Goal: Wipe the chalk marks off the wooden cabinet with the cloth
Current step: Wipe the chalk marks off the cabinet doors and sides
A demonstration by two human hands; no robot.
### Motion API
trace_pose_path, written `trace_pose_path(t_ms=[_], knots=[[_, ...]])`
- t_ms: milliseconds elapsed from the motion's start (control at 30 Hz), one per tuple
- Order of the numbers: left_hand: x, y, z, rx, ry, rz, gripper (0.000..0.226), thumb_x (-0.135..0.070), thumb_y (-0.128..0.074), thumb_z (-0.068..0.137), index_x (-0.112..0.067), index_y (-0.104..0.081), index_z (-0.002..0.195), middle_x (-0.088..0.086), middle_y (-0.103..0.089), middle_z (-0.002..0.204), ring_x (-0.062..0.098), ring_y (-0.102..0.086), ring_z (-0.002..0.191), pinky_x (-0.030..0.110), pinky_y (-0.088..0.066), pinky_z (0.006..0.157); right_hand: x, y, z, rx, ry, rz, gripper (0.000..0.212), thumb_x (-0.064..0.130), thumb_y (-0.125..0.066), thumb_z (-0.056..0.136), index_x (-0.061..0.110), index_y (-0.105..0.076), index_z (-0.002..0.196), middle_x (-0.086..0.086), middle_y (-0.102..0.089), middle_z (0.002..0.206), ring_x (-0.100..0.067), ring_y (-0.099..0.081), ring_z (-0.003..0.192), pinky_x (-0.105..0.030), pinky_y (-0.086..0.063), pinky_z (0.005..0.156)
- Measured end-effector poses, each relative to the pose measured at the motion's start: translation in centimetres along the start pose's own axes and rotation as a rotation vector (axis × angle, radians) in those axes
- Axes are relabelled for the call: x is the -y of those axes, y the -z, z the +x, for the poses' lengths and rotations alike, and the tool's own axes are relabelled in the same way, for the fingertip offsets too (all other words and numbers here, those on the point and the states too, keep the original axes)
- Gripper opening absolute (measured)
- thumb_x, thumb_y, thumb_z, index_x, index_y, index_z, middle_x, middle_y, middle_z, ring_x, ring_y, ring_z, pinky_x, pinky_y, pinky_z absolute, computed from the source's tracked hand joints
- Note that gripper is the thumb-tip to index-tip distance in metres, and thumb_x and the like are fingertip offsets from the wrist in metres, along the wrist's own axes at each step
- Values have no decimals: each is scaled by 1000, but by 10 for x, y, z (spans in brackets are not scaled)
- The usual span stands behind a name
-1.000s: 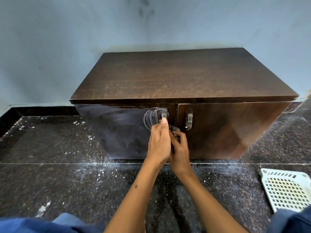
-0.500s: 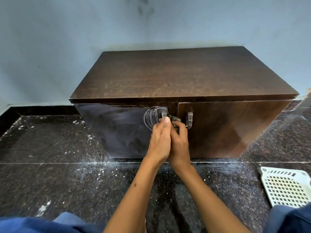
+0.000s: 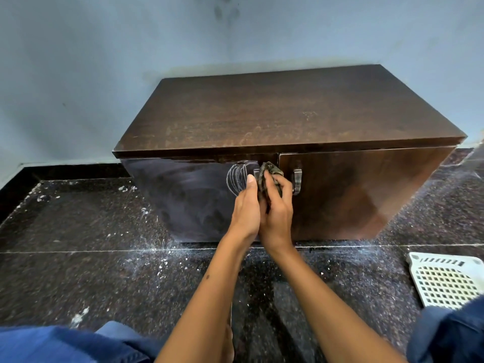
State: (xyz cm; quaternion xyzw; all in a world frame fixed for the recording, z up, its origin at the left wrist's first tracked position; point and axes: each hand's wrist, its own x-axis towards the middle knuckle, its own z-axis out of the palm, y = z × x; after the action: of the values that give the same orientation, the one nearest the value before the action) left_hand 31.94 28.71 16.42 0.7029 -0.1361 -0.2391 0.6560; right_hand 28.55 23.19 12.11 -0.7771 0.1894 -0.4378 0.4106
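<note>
A low dark wooden cabinet (image 3: 288, 113) with two doors stands against the wall. White chalk loops (image 3: 236, 178) mark the left door beside its handle. A bunched dark cloth (image 3: 269, 170) is pressed between both hands at the gap between the doors. My right hand (image 3: 277, 205) grips the cloth from below. My left hand (image 3: 246, 208) lies against it on the left, fingers straight, touching the cloth. The left door's handle is mostly hidden behind the cloth; the right door's metal handle (image 3: 297, 180) is visible.
Dark speckled stone floor (image 3: 104, 271) carries white chalk dust in front of the cabinet. A white perforated plastic tray (image 3: 445, 281) lies at the right. Blue-clad knees (image 3: 65, 344) fill the bottom corners. A pale blue wall (image 3: 104, 61) is behind.
Both hands have risen along the cabinet front, and the cloth now shows more fully above my fingers by the left handle.
</note>
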Motion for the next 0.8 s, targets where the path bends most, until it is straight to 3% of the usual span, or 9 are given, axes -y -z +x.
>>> trace_pose_path(t_ms=[133,267,367,433,500,567,633,700,800], knots=[[-2,0,-1,5,48,-47,43,-49,-26,99,-27,-63,103,-20,-55,95,-11,-53,89,13,-40,83,0,1,-11,17,-150,27,45,-8,-55,87,0,-52,131,-13,-50,122,-8,-46,114,1,-26,98],[-8,1,-3,41,65,38,47,-53,-23,98,-25,-60,109,-15,-55,103,2,-51,103,16,-37,85,-2,12,-13,152,-240,3,45,-7,-55,87,0,-51,131,-8,-50,122,-18,-50,119,-2,-27,99],[-12,0,-6,86,70,162,61,-61,-20,95,-23,-54,129,0,-51,136,15,-40,131,36,-30,111,13,17,-3,106,-180,4,45,-8,-54,87,2,-52,131,-6,-50,122,-14,-50,117,-11,-34,101],[-16,1,-6,93,53,122,48,-54,-22,98,-31,-60,115,-3,-57,127,5,-51,118,24,-40,101,28,17,8,31,-80,16,45,-5,-56,88,3,-51,132,-4,-47,120,-3,-46,112,-9,-35,100],[-18,1,-4,88,60,49,38,-48,-24,100,-35,-60,97,-9,-61,108,-9,-55,93,9,-44,74,35,14,17,8,-38,35,46,-3,-58,89,5,-50,133,-3,-46,121,2,-43,109,-10,-37,99],[-18,2,-2,77,68,20,39,-48,-25,100,-33,-60,93,-13,-62,98,-9,-55,88,9,-44,67,36,11,18,0,-78,55,47,-2,-58,89,7,-50,134,-4,-45,124,-3,-46,113,-13,-38,100],[-15,1,-2,82,76,19,44,-50,-24,99,-28,-62,105,-12,-63,101,-5,-56,95,12,-44,75,30,8,7,5,-133,66,46,-2,-58,89,7,-50,134,-3,-46,125,-7,-47,116,-10,-35,100],[-13,-1,-1,74,98,48,57,-56,-23,97,-21,-57,125,-2,-61,121,8,-52,117,24,-40,99,18,5,-7,53,-211,62,48,-4,-58,89,6,-49,135,-4,-46,127,-10,-47,119,-9,-32,102],[-12,-3,0,87,136,107,75,-68,-19,91,-17,-43,141,7,-40,147,23,-25,141,44,-18,117,6,5,-15,101,-308,46,49,-5,-59,86,5,-50,133,-4,-49,128,-14,-48,122,-10,-31,102]])
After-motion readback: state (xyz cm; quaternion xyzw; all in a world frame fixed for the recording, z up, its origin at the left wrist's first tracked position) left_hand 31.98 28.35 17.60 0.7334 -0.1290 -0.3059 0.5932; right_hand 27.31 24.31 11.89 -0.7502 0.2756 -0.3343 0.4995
